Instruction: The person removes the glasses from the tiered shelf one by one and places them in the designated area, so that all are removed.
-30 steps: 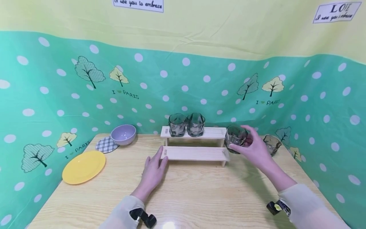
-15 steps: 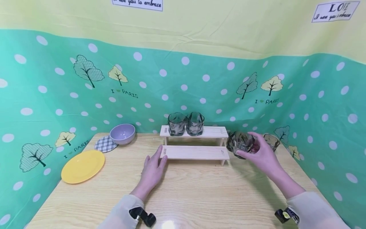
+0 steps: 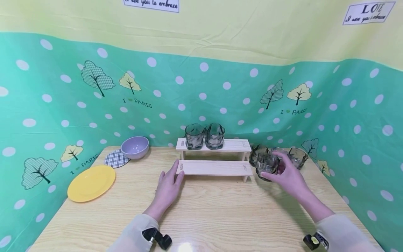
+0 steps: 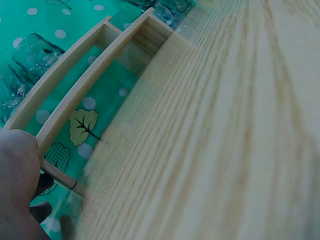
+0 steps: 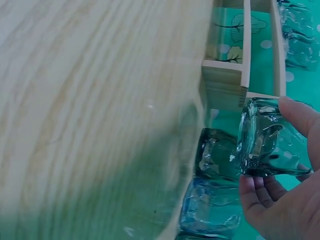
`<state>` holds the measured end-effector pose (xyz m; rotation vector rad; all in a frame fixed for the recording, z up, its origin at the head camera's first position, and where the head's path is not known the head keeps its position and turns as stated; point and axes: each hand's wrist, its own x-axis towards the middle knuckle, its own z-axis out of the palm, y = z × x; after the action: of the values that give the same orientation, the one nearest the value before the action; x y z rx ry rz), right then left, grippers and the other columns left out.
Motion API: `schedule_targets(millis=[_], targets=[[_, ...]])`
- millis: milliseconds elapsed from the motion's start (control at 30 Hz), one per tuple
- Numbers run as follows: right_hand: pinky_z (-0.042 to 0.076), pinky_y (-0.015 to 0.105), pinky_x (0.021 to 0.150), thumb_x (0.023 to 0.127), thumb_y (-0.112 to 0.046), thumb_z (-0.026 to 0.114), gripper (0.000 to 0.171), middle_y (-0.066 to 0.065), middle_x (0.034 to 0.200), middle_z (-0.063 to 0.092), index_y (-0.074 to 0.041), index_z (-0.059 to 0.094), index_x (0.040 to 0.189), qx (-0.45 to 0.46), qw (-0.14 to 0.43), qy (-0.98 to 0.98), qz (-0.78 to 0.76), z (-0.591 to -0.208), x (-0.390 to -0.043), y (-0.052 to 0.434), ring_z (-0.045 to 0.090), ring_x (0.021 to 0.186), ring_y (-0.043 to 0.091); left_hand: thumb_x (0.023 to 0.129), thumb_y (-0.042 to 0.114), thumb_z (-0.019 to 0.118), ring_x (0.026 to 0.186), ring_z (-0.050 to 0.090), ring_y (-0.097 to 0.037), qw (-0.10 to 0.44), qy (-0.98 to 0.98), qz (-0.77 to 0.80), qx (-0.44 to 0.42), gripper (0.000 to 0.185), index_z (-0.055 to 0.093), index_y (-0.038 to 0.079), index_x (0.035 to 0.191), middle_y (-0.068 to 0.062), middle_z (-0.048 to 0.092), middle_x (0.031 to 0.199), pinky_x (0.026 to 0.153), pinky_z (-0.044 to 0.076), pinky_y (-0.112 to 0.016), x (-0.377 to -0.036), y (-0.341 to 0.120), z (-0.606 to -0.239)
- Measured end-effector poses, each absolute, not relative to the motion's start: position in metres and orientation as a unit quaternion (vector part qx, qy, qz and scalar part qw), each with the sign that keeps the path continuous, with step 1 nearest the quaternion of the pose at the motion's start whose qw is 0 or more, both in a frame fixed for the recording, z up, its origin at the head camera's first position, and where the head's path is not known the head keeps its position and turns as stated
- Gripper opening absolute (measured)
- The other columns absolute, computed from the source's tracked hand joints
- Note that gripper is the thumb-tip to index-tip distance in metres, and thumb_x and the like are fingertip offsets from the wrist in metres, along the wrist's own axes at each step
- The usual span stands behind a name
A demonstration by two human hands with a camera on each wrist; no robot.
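Right hand point(image 3: 289, 176) is gripping a glass point(image 3: 267, 165), other glasses point(image 3: 255, 155) crowding behind; left hand point(image 3: 169, 189), loosely extended, is touching the rack point(image 3: 214, 168)

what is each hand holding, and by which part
The right hand holds a smoky glass tumbler by opposite sides of its wall. The left hand touches the left end of the lower wooden shelf; no clear grip shows.

Looks like a home-style table setting; cannot tell if truly a home. Judging by tree-printed cloth point(image 3: 189, 91) hanging behind the grip of the right hand point(image 3: 292, 179), wood-grain table point(image 3: 220, 217) beneath it, and purple bowl point(image 3: 135, 148) and yellow plate point(image 3: 91, 183) well to its left.
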<state>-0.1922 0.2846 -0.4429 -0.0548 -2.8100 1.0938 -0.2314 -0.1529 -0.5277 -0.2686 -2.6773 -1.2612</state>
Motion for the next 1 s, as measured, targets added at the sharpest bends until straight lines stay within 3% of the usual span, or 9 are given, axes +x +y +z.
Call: schedule_targets(millis=[433, 1000], targets=[[0.041, 0.083, 0.111, 0.088, -0.053, 0.093, 0.117, 0.041, 0.169, 0.031, -0.01, 0.026, 0.173, -0.016, 0.04, -0.933, 0.358, -0.466, -0.198, 0.292, 0.043, 0.141, 0.069, 0.12, 0.033, 0.051, 0.158, 0.043, -0.039, 0.086, -0.897, -0.424, -0.088, 0.064, 0.031, 0.005, 0.174, -0.018, 0.043, 0.171, 0.136, 0.004, -0.06, -0.233, -0.153, -0.531], [0.051, 0.077, 0.104, 0.091, -0.049, 0.092, 0.111, 0.045, 0.158, 0.043, -0.006, 0.028, 0.17, -0.018, 0.038, -0.939, 0.342, -0.478, -0.204, 0.294, 0.053, 0.134, 0.067, 0.119, 0.031, 0.052, 0.157, 0.043, -0.039, 0.094, -0.898, -0.422, -0.088, 0.063, 0.034, 0.005, 0.173, -0.019, 0.043, 0.17, 0.136, 0.005, -0.061, -0.232, -0.152, -0.53]])
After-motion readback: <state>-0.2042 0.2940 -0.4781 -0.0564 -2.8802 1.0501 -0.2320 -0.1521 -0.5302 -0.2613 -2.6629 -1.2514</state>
